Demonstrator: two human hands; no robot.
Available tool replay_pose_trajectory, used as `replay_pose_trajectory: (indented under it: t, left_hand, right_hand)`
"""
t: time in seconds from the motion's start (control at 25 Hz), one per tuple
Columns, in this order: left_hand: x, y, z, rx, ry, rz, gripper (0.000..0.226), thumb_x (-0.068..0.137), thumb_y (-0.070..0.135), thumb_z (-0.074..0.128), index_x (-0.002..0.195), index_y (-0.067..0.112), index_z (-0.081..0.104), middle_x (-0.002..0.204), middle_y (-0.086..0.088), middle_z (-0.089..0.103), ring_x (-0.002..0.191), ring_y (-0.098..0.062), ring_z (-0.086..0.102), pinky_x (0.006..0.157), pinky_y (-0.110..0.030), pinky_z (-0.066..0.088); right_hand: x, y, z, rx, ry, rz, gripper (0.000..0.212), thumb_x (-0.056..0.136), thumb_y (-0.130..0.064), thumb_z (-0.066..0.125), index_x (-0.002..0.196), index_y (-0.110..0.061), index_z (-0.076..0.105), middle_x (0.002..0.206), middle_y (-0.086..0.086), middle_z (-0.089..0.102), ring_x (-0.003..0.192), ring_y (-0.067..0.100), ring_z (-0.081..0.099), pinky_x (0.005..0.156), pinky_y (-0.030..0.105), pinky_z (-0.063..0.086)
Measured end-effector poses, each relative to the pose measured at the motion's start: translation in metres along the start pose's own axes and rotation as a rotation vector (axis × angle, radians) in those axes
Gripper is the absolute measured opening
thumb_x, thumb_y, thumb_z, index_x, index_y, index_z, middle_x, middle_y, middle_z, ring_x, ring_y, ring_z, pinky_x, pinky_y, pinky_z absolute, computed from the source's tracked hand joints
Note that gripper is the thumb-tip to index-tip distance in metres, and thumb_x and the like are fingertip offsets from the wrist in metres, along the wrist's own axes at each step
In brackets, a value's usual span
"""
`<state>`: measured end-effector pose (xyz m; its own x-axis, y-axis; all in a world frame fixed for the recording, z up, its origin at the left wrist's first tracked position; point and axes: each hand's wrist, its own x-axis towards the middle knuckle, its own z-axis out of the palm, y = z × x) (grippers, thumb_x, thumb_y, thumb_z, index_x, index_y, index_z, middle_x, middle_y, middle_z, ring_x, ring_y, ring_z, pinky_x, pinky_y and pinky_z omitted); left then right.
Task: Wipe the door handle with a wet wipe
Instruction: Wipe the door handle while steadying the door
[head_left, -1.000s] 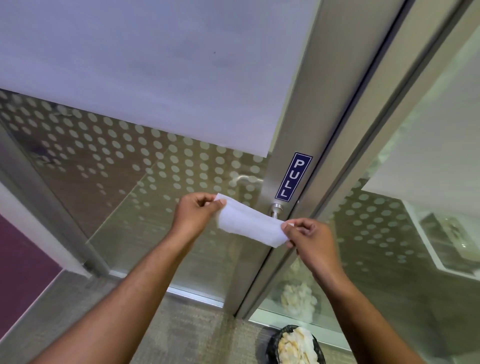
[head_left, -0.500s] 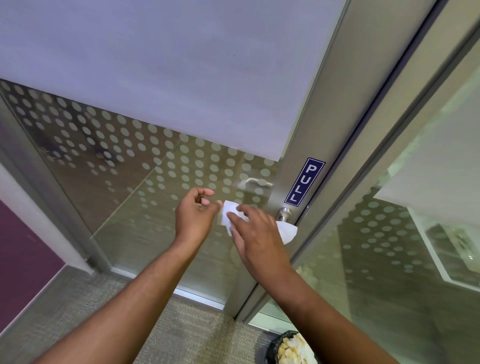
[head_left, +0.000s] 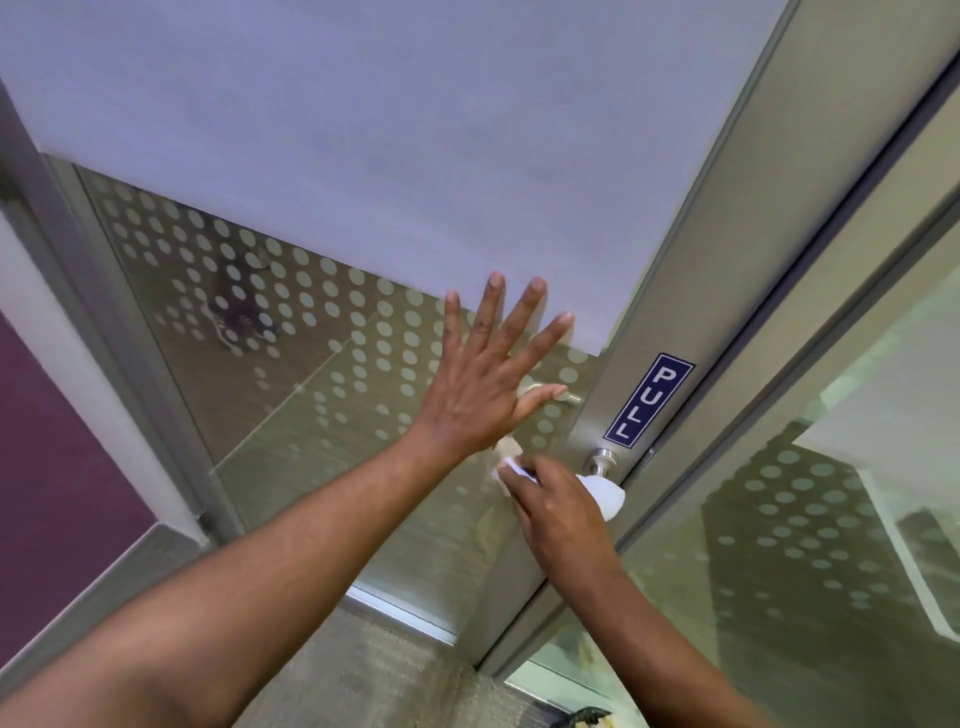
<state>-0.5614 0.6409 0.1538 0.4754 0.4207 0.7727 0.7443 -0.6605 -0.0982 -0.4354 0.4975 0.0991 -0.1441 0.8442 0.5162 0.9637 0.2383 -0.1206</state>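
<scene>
Single head-worn wide-angle view, aimed forward and down from close range; glass door (head_left: 322, 395) fills most of frame, edges bowed; both forearms enter from bottom edge; strip of floor (head_left: 374, 670) visible at bottom.

A blue sign (head_left: 649, 399) reading PULL in white letters is stuck upright on the grey metal door stile (head_left: 727, 291). The glass panel (head_left: 291, 374) carries rows of pale dots under a frosted band (head_left: 363, 130). Grey carpet (head_left: 358, 670) covers the floor, with a maroon wall (head_left: 47, 467) at the left
</scene>
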Motion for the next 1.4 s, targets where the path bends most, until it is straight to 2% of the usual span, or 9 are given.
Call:
replay_pose_trajectory:
  t: [0.12,0.28,0.48,0.64,0.8,0.92,1.04,1.2,1.4]
  left_hand:
    - [0.002,-0.005,0.012,0.007,0.038,0.006,0.097,0.097,0.087,0.036,0.17,0.035,0.002,0.176,0.0,-0.034,0.163,-0.035,-0.029,0.127,-0.077,-0.002]
    - [0.002,-0.005,0.019,0.032,0.023,0.009,0.104,0.093,0.09,0.034,0.167,0.035,-0.012,0.175,-0.002,-0.037,0.161,-0.037,-0.034,0.125,-0.077,-0.008]
    - [0.002,-0.005,0.017,0.026,-0.002,0.009,0.104,0.092,0.09,0.035,0.167,0.036,-0.015,0.174,-0.002,-0.039,0.16,-0.037,-0.035,0.125,-0.077,-0.008]
    - [0.002,-0.005,0.016,0.017,-0.013,0.006,0.104,0.092,0.09,0.034,0.166,0.036,-0.017,0.173,-0.001,-0.041,0.16,-0.036,-0.037,0.125,-0.077,-0.009]
    - [0.003,-0.005,0.016,0.015,-0.019,0.009,0.106,0.092,0.09,0.033,0.166,0.036,-0.02,0.172,-0.002,-0.043,0.159,-0.036,-0.039,0.125,-0.077,-0.009]
    - [0.003,-0.005,0.016,0.023,-0.022,0.01,0.107,0.092,0.091,0.033,0.166,0.035,-0.02,0.172,-0.002,-0.043,0.159,-0.037,-0.039,0.125,-0.077,-0.009]
    - [0.002,-0.005,0.017,0.031,-0.019,0.013,0.105,0.092,0.091,0.032,0.166,0.034,-0.018,0.173,-0.003,-0.042,0.159,-0.037,-0.038,0.125,-0.077,-0.007]
    - [0.002,-0.006,0.018,0.033,-0.016,0.013,0.104,0.092,0.091,0.032,0.167,0.035,-0.014,0.174,-0.003,-0.04,0.16,-0.037,-0.036,0.126,-0.077,-0.007]
    - [0.001,-0.007,0.019,0.042,-0.022,0.014,0.105,0.092,0.09,0.035,0.167,0.034,-0.013,0.173,-0.004,-0.04,0.16,-0.038,-0.037,0.126,-0.077,-0.009]
  right_hand:
    - [-0.016,0.024,-0.011,0.072,0.04,-0.057,0.038,0.077,0.002,0.088,0.114,-0.006,0.08,0.105,0.017,0.078,0.083,0.034,0.076,0.067,0.039,0.062]
    - [-0.008,0.022,-0.014,0.054,0.033,-0.083,0.031,0.078,0.001,0.087,0.108,-0.005,0.081,0.105,0.017,0.079,0.085,0.034,0.077,0.068,0.04,0.063]
    - [0.013,0.001,-0.003,0.123,-0.044,-0.022,0.022,0.089,-0.005,0.08,0.111,-0.009,0.08,0.1,0.013,0.074,0.084,0.033,0.073,0.065,0.043,0.061]
    - [-0.002,0.023,-0.01,0.102,-0.009,-0.101,0.024,0.081,-0.003,0.085,0.105,-0.007,0.083,0.097,0.014,0.078,0.081,0.033,0.075,0.063,0.037,0.06]
    - [-0.024,0.05,-0.022,0.078,0.042,-0.135,0.02,0.087,-0.009,0.074,0.104,-0.005,0.083,0.101,0.014,0.078,0.081,0.034,0.074,0.067,0.033,0.057]
    - [-0.02,0.047,-0.021,0.069,0.047,-0.157,0.019,0.089,-0.013,0.069,0.1,-0.004,0.082,0.099,0.013,0.078,0.08,0.034,0.073,0.065,0.034,0.057]
    - [-0.004,0.029,-0.014,0.104,0.021,-0.167,0.014,0.088,-0.011,0.075,0.1,-0.005,0.081,0.099,0.011,0.078,0.079,0.032,0.073,0.063,0.036,0.059]
    - [-0.004,0.03,-0.015,0.124,0.008,-0.157,0.021,0.081,-0.002,0.085,0.102,-0.004,0.082,0.098,0.011,0.079,0.078,0.032,0.074,0.061,0.037,0.059]
    - [-0.024,0.055,-0.033,0.097,0.025,-0.172,0.023,0.09,-0.012,0.07,0.108,-0.004,0.082,0.101,0.011,0.079,0.082,0.034,0.074,0.065,0.038,0.061]
